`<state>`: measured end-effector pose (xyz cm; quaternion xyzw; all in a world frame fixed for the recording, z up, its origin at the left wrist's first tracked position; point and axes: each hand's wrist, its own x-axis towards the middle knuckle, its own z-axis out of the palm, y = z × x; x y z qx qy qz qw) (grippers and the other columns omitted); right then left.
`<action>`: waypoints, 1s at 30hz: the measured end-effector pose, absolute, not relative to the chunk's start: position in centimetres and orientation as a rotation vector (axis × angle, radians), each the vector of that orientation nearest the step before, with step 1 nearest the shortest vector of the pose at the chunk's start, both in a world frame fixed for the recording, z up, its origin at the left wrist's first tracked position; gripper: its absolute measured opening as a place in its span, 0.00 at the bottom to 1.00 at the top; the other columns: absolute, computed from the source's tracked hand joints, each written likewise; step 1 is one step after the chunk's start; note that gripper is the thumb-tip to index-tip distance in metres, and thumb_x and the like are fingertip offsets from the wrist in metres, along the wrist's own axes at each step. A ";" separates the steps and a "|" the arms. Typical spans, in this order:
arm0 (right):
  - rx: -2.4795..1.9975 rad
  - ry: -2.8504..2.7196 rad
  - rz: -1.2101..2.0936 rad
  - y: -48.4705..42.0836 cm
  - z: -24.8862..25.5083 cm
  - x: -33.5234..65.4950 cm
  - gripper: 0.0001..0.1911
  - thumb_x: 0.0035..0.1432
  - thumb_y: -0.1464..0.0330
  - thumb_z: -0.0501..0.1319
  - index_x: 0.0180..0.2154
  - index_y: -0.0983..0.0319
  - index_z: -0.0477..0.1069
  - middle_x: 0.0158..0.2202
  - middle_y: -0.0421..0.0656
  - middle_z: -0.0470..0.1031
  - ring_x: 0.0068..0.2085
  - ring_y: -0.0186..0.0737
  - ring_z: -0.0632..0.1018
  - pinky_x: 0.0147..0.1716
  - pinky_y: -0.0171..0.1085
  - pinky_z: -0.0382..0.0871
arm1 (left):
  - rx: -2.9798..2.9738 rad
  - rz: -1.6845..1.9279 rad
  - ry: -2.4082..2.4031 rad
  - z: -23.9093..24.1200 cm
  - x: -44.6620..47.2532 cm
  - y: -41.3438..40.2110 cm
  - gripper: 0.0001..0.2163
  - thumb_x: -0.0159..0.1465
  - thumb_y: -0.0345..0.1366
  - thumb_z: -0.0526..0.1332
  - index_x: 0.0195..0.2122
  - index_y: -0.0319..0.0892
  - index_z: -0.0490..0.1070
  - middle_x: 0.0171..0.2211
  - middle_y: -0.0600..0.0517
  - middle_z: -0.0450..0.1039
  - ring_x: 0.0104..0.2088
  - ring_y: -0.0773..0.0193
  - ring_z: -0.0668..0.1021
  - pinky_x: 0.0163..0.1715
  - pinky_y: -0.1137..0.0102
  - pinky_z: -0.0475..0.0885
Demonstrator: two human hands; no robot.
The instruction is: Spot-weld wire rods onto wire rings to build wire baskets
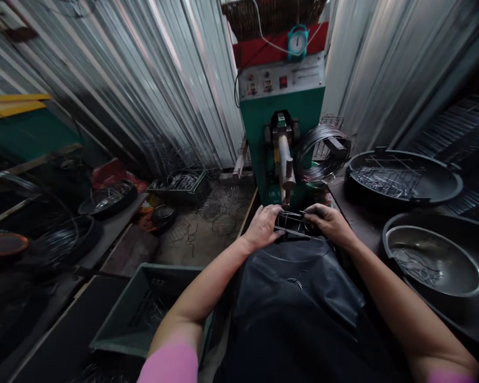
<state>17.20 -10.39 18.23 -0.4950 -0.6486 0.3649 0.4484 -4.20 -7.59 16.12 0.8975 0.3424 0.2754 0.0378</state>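
Observation:
My left hand (263, 226) is closed around the left side of a small metal wire frame (291, 217), held just above my lap. At the frame's right side, my right hand (328, 223) pinches a thin piece of wire (303, 213), whose tip shows at the fingertips. Whether that wire is joined to the frame, I cannot tell. Right behind the frame are the lower electrode (286, 201) and the thick metal arm (285, 159) of a green machine (249, 138). A few curved wire bits (297, 282) lie on the dark apron (279, 308) over my lap.
A wire coil (321, 154) hangs at the machine's right. On the right stand a black pan (443, 181) of wire pieces and a metal bowl (459, 266) with bent wires. A green crate (115, 330) is at lower left; scattered wire (223, 223) covers the floor beyond.

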 end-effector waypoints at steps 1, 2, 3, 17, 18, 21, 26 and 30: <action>-1.224 -1.601 0.911 -10.2 18.2 17.2 0.16 0.50 0.56 0.60 0.32 0.63 0.70 0.24 0.39 0.71 0.23 0.32 0.68 0.24 0.33 0.63 | 2.749 0.880 1.064 16.0 -4.1 -7.3 0.25 0.52 0.39 0.64 0.49 0.41 0.58 0.51 0.42 0.65 0.54 0.53 0.67 0.55 0.53 0.56; -1.223 -1.596 0.915 -10.0 18.3 17.3 0.16 0.50 0.56 0.60 0.32 0.62 0.70 0.24 0.40 0.71 0.23 0.33 0.68 0.24 0.33 0.63 | 2.750 0.916 1.072 15.9 -4.0 -7.0 0.24 0.52 0.40 0.64 0.48 0.41 0.59 0.51 0.42 0.65 0.53 0.53 0.67 0.55 0.53 0.56; -1.221 -1.597 0.906 -9.8 18.3 17.5 0.15 0.51 0.56 0.60 0.32 0.62 0.70 0.25 0.40 0.72 0.24 0.34 0.69 0.25 0.34 0.64 | 2.753 0.954 1.071 15.7 -4.0 -6.6 0.24 0.52 0.41 0.64 0.47 0.41 0.59 0.50 0.42 0.66 0.52 0.53 0.68 0.55 0.53 0.56; -1.333 -1.261 0.571 -10.2 12.5 21.1 0.14 0.52 0.57 0.59 0.33 0.61 0.70 0.30 0.42 0.72 0.32 0.39 0.72 0.33 0.37 0.66 | 2.622 1.319 1.101 14.3 -3.7 -5.2 0.16 0.50 0.41 0.66 0.37 0.42 0.64 0.43 0.45 0.70 0.45 0.57 0.72 0.46 0.61 0.68; -1.341 -1.246 0.622 -10.1 12.2 21.6 0.14 0.52 0.57 0.59 0.34 0.61 0.70 0.30 0.42 0.72 0.32 0.39 0.72 0.33 0.37 0.66 | 2.639 1.302 1.090 14.0 -3.7 -5.2 0.17 0.50 0.39 0.66 0.38 0.41 0.64 0.43 0.45 0.70 0.45 0.57 0.72 0.47 0.61 0.67; -1.328 -1.258 0.707 -9.7 12.0 22.6 0.15 0.52 0.57 0.59 0.36 0.61 0.71 0.32 0.42 0.73 0.34 0.39 0.73 0.35 0.36 0.66 | 2.665 1.220 1.089 13.3 -3.8 -5.1 0.20 0.50 0.38 0.66 0.43 0.41 0.63 0.43 0.45 0.70 0.45 0.56 0.73 0.47 0.60 0.67; -1.285 -1.462 0.567 -9.4 12.8 20.2 0.12 0.53 0.58 0.58 0.32 0.61 0.72 0.32 0.44 0.74 0.36 0.41 0.74 0.38 0.40 0.67 | 2.684 1.000 1.096 13.2 -3.0 -5.4 0.27 0.52 0.40 0.64 0.52 0.40 0.59 0.46 0.44 0.69 0.46 0.54 0.72 0.47 0.58 0.67; -1.160 -1.763 0.488 -9.8 12.8 16.2 0.10 0.57 0.62 0.55 0.33 0.58 0.72 0.34 0.44 0.73 0.37 0.42 0.74 0.39 0.41 0.68 | 2.721 0.918 1.080 13.3 -2.3 -5.6 0.27 0.54 0.42 0.63 0.52 0.40 0.58 0.46 0.42 0.68 0.46 0.53 0.71 0.47 0.57 0.66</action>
